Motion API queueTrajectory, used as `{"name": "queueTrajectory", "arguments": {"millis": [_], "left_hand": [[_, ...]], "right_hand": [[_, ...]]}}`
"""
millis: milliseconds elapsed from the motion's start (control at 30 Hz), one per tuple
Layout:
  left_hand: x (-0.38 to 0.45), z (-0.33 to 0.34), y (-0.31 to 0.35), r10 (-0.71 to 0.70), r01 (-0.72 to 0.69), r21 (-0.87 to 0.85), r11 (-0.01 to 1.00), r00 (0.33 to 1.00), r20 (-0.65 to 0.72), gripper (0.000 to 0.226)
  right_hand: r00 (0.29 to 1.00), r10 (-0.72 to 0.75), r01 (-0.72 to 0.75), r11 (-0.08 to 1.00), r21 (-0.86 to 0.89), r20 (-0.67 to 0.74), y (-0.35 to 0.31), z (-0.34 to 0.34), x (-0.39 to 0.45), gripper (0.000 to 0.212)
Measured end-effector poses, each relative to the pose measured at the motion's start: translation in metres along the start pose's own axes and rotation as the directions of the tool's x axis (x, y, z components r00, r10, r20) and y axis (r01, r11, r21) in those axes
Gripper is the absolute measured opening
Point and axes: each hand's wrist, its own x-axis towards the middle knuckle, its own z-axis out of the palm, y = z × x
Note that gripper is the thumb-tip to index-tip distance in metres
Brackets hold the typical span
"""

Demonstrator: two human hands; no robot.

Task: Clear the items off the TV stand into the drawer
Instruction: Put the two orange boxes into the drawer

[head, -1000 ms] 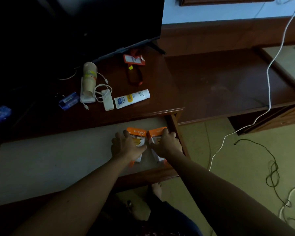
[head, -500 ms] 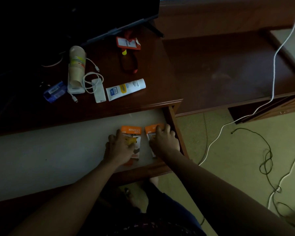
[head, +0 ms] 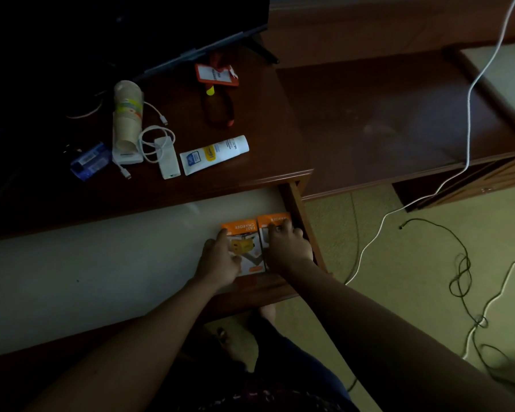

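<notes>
Both hands are down in the open drawer (head: 101,263) at its right end. My left hand (head: 220,264) lies on the left fast-charger box (head: 244,236), fingers fairly straight on its face, a spread grip that presses rather than pinches. My right hand (head: 286,248) covers the right charger box (head: 275,219); fingers curl over its top, but whether they press or clasp the edge, I cannot tell. The two boxes lie flat, side by side and touching, the right one tight against the drawer's right wall.

Judging by this, I'm seating the pair. To do it well, I'd keep them flat and square in that right front corner and leave the pale drawer floor to the left free for the rest.

Plenty waits on the TV stand (head: 280,120): the sunscreen tube (head: 214,154) near the front edge, the white adapter with its coiled cable (head: 167,156) just left of it, the paper-cup stack (head: 127,117) lying on a white box, a blue packet (head: 89,162) further left, and the orange badge holder (head: 217,74) with lanyard by the TV foot. The cable will likely trail, so I'd gather it first.
</notes>
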Motion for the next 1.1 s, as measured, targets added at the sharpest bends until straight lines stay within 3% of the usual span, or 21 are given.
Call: {"name": "queueTrajectory", "arguments": {"millis": [567, 800, 1000, 1100], "left_hand": [[-0.002, 0.009, 0.015, -0.026, 0.026, 0.018, 1.000, 1.000, 0.000, 0.079], [-0.004, 0.002, 0.018, -0.031, 0.029, 0.070, 0.997, 0.999, 0.029, 0.074], [-0.010, -0.032, 0.025, 0.076, -0.071, 0.130, 0.989, 0.997, -0.032, 0.037], [-0.012, -0.060, 0.031, 0.152, -0.134, 0.159, 0.978, 0.982, -0.110, 0.030]], "right_hand": [[1.000, 0.000, 0.004, 0.975, -0.220, 0.020, 0.003, -0.004, -0.002, 0.051], [1.000, 0.002, 0.001, 0.991, -0.137, 0.025, 0.000, -0.013, -0.004, 0.054], [0.984, -0.084, 0.090, 0.995, 0.030, -0.155, -0.020, -0.040, -0.010, 0.036], [0.963, -0.115, 0.152, 0.979, 0.139, -0.243, -0.040, -0.062, -0.010, 0.038]]}}
